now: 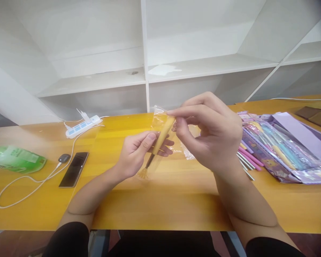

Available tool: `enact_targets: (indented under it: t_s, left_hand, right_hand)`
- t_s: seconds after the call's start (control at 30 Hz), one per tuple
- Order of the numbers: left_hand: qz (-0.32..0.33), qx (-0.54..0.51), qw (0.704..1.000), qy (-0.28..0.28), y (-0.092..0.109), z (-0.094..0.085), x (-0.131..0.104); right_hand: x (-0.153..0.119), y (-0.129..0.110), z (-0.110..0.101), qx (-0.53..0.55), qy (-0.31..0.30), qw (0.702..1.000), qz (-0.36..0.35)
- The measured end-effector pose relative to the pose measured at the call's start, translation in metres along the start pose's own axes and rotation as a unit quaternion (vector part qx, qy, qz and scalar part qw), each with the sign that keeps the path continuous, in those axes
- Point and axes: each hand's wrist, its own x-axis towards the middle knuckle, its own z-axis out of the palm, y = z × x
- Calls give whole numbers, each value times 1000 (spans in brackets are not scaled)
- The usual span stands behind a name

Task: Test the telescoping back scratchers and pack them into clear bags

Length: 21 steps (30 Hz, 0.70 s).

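A yellow pen-shaped stick (163,135) slants in front of me, with a thin dark section and a blurred golden tip at its lower end. My left hand (135,151) grips its lower half, thumb in front and fingers behind. At the upper end, the thumb and fingers of my right hand (211,130) pinch the stick. Clear plastic film (158,117) shows behind the upper end; I cannot tell whether it is attached. More crumpled clear film (188,153) is partly hidden behind my right hand.
At right, a purple box (274,167) holds several wrapped coloured sticks. Pink sticks (253,157) and silver tubes (244,161) lie beside it. A phone (74,169), white cable (24,176), power strip (82,126) and green pack (18,159) occupy the left. White shelving (147,71) rises behind.
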Motion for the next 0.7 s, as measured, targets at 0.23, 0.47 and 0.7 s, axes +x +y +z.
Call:
enact_targets:
  t_s: [0.23,0.47,0.7]
  left_hand:
    - [1,-6,1000,5,-2,-2,2]
    - [1,-10,1000,10,0,-3,3]
    - [-18,4,999,36,3,-7,2]
  right_hand:
    - [-2,11,5,-85,11,995,-60]
    - [-3,15,11,-91,23,989,-110]
    - [0,21,8,-38,-23,995,-87]
